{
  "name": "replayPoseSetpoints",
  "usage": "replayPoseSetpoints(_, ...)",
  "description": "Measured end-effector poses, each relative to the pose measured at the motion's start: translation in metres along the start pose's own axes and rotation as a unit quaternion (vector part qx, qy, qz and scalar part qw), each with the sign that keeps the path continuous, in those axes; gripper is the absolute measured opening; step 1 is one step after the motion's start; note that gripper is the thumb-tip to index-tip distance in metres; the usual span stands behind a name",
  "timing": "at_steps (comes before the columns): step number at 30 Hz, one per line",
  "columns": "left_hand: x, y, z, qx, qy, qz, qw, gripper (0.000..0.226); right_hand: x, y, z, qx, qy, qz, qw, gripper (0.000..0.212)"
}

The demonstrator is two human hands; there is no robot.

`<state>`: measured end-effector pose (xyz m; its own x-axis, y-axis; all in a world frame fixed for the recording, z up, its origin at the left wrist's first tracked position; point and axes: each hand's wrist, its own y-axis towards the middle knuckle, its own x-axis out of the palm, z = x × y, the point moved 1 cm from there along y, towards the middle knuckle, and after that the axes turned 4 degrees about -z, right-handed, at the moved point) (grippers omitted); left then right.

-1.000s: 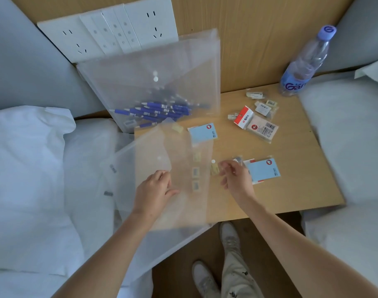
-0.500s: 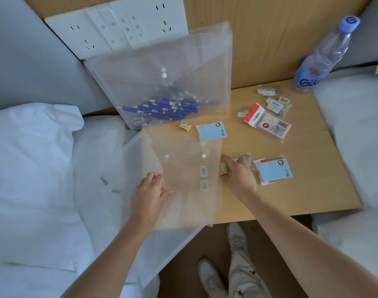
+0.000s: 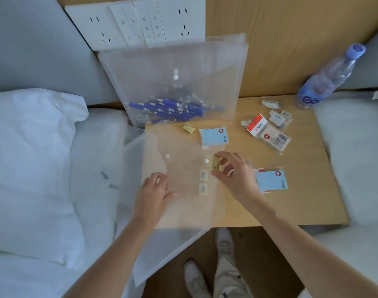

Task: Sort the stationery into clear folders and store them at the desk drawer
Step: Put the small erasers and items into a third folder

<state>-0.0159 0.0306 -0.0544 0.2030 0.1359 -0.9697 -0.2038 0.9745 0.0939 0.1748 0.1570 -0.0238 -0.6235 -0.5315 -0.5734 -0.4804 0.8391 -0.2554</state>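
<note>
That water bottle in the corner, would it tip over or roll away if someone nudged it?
The water bottle stands tall and narrow on the desk, so a nudge near its cap would probably tip it. It looks mostly empty and clear, so likely light. Being round, it would probably roll once down, perhaps off the desk's edge.

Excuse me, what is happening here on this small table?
A person is sorting stationery. The right hand pinches a small yellow eraser at the open edge of a clear plastic snap folder, which the left hand presses flat. Another clear folder behind already holds blue pens. Blue sticky-note pads wait on the wooden table.
</note>
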Motion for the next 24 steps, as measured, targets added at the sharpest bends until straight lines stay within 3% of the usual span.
replayPoseSetpoints(3, 0.003, -0.001, 0.012, 0.017, 0.002, 0.006, 1.0, 0.046, 0.02, 0.004, -0.014, -0.025, -0.06, -0.127, 0.99, 0.039)
replayPoseSetpoints(6, 0.005, -0.006, 0.02, 0.042, -0.001, 0.01, 0.999, 0.045, 0.048, 0.005, -0.009, -0.005, -0.084, -0.205, 0.975, 0.04)
replayPoseSetpoints(12, 0.005, -0.015, 0.021, 0.066, -0.033, 0.029, 0.997, 0.043, 0.087, 0.005, 0.013, -0.027, -0.152, -0.254, 0.955, 0.036)
replayPoseSetpoints(14, 0.005, -0.015, 0.022, 0.063, -0.028, 0.029, 0.997, 0.036, 0.085, 0.004, 0.017, -0.039, -0.149, -0.258, 0.954, 0.044)
replayPoseSetpoints(17, 0.003, -0.013, 0.022, 0.057, -0.019, 0.018, 0.998, 0.034, 0.063, 0.006, 0.018, -0.033, -0.081, -0.206, 0.975, 0.056)
replayPoseSetpoints(22, 0.002, -0.005, 0.015, 0.039, -0.01, 0.009, 0.999, 0.037, 0.006, 0.019, 0.042, 0.04, -0.059, 0.047, 0.996, 0.041)
replayPoseSetpoints(24, 0.002, -0.002, 0.012, 0.034, -0.008, 0.012, 0.999, 0.035, -0.007, 0.024, 0.058, 0.094, -0.073, 0.068, 0.991, 0.045)
